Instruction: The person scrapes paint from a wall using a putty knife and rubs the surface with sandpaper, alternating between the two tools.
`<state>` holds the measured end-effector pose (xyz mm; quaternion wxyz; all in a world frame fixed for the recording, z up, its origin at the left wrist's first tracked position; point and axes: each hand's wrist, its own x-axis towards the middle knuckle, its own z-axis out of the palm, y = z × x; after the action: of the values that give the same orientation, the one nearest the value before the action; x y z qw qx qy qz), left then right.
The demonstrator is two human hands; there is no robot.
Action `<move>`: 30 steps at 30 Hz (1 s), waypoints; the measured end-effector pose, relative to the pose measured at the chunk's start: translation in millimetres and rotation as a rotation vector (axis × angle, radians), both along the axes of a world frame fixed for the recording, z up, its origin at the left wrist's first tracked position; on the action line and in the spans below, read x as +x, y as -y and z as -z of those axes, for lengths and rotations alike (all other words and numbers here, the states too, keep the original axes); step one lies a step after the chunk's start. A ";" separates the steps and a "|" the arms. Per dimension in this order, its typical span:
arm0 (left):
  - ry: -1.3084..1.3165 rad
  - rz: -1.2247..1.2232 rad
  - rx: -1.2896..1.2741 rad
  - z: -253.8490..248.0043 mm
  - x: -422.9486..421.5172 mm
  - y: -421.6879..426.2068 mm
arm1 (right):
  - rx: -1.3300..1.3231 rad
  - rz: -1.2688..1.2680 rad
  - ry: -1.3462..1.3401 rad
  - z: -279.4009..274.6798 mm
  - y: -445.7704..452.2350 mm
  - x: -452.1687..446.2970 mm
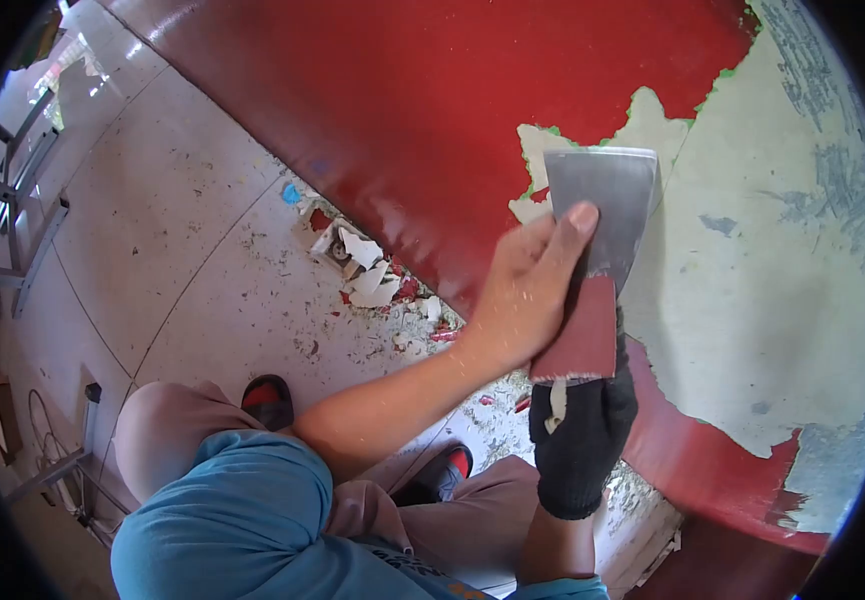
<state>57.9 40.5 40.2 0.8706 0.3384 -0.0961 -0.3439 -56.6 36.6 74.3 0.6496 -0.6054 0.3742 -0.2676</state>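
A wide metal scraper is held upright in front of the wall, its broad edge at the top. My bare left hand grips the blade from the left, the thumb lying flat on the metal. Below the blade is a dull red piece with a frayed lower edge, like folded sandpaper or cloth; it covers the lower part of the scraper. My right hand, in a black knitted glove, is closed round the handle, which is mostly hidden. Behind the blade, red paint gives way to a pale bared patch.
White and red paint flakes lie along the wall's foot, around a small box-like socket. Crumbs cover the tiled floor. Metal-framed stools stand at the left. My knees and shoes are below.
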 end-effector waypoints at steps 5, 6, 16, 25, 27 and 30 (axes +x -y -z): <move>0.188 -0.145 0.068 1.9 7.8 -3.3 | -0.326 -0.087 -0.070 29.8 -6.5 -16.3; 0.088 -0.072 0.015 9.3 -3.2 0.4 | -0.065 -0.074 0.030 28.3 -5.5 -14.6; 0.012 0.149 -0.090 10.9 0.1 -0.7 | -0.237 -0.009 -0.177 13.6 -11.1 -13.8; -0.093 0.136 -0.095 -6.4 0.3 -5.4 | -0.103 -0.047 -0.004 0.2 -6.0 -6.2; -0.092 0.123 -0.131 -4.9 0.5 -4.5 | -0.059 0.004 -0.024 5.6 -8.2 -7.1; -0.018 0.054 -0.067 -2.5 -7.2 -0.1 | -0.342 -0.022 -0.060 14.0 -7.0 -7.2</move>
<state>50.7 40.6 42.7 0.8727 0.3033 -0.1087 -0.3670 -63.8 43.6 60.3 0.5286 -0.7189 0.3358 -0.3017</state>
